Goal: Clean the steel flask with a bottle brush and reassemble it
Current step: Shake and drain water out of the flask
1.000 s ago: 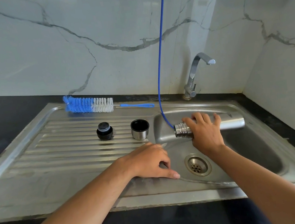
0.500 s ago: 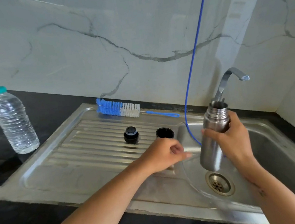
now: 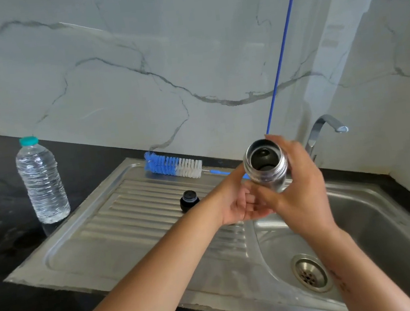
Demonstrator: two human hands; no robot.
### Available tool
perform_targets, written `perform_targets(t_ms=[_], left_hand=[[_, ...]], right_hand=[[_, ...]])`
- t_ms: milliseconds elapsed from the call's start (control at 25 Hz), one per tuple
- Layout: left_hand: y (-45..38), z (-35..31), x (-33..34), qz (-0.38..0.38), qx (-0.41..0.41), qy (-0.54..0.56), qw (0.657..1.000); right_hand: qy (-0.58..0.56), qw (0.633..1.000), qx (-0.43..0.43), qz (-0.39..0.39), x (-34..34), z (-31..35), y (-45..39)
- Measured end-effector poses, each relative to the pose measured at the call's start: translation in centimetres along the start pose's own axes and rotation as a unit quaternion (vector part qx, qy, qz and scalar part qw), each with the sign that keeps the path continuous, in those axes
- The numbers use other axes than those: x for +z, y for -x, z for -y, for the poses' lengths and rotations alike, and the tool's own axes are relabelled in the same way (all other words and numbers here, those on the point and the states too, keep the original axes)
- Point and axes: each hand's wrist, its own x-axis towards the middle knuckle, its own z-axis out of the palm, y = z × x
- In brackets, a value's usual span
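The steel flask [image 3: 266,164] is lifted above the sink, tilted so its open mouth faces me. My right hand [image 3: 300,192] grips its body from the right, fingers wrapped behind the neck. From the left, my left hand [image 3: 239,200] closes on the flask too, thumb against the neck and fingers curled beneath. Both hands hide the flask's lower body. The blue and white bottle brush [image 3: 174,165] lies at the back of the drainboard. On the ribbed drainboard stands the black stopper [image 3: 189,200]. The steel cup lid is hidden behind my left hand.
The steel sink [image 3: 132,241] has its basin and drain [image 3: 309,273] at the right, with the faucet [image 3: 324,127] behind. A capped plastic water bottle [image 3: 41,180] stands on the black counter at left. A blue cord [image 3: 281,50] hangs down the marble wall.
My right hand lifted the flask from lying in the basin, stood it up, then tipped its mouth toward me. My left hand left the sink edge and came onto the flask.
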Motion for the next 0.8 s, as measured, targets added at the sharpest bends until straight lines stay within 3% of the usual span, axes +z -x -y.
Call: perform_targets(t_ms=[200,360,520,640,800], left_hand=[[-6.6,-1.2,1.1,0.011,-0.081,-0.120,0.989],[-13.9,-3.1,3.0,-0.074,-0.097,-0.319,0.940],[-21.3,-5.0,5.9,-0.138,0.080,-0.419,0.894],[-25.0,-6.1,8.3,-0.116,0.205,-0.518,0.822],[-29.1,-6.5,10.1,-0.061,0.266,-0.616,0.739]], right_hand=[[-0.023,0.992,0.058,-0.110,-1.1,-5.0,1.2],[-0.058,0.971,0.134,-0.189,-2.5,-10.0,2.3],[-0.077,0.961,0.168,-0.207,-3.6,-13.1,2.7],[-0.064,0.963,0.164,-0.204,-3.5,-13.9,2.7],[-0.062,0.963,0.172,-0.196,-3.1,-14.6,2.6]])
